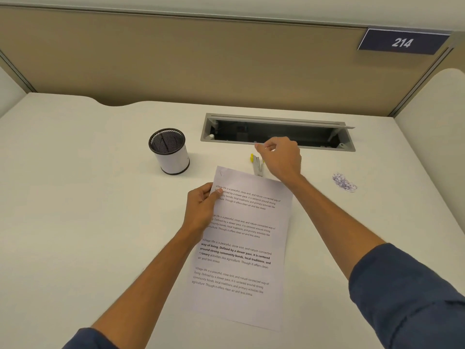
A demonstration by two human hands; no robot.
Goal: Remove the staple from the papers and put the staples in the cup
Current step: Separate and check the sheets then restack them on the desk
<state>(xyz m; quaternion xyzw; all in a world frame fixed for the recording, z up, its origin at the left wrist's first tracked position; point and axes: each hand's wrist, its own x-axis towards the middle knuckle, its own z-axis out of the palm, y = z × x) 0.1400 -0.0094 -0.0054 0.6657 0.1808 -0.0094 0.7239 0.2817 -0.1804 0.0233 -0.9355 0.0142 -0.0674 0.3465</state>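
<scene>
The left hand (201, 206) pinches the left edge of the papers (241, 248), thumb on top and fingers curled beneath, most likely to keep the sheets from sliding while the other hand works. A staple (221, 173) seems to sit in the sheet's top-left corner, though it is faint and small. The right hand (281, 157) hangs above the desk (75, 222) at about one o'clock from the papers, fingers curled with thumb and forefinger drawn together; I cannot tell whether they pinch something tiny or nothing at all. Just under it lies a staple remover (258, 165) with yellow tabs, touching the papers' top edge, kept close for easy reach. The mesh cup (169, 151) stands upright at eleven o'clock from the papers, near enough for dropping staples in. At three o'clock, well apart, lies a scribbled blue mark (344, 182).
</scene>
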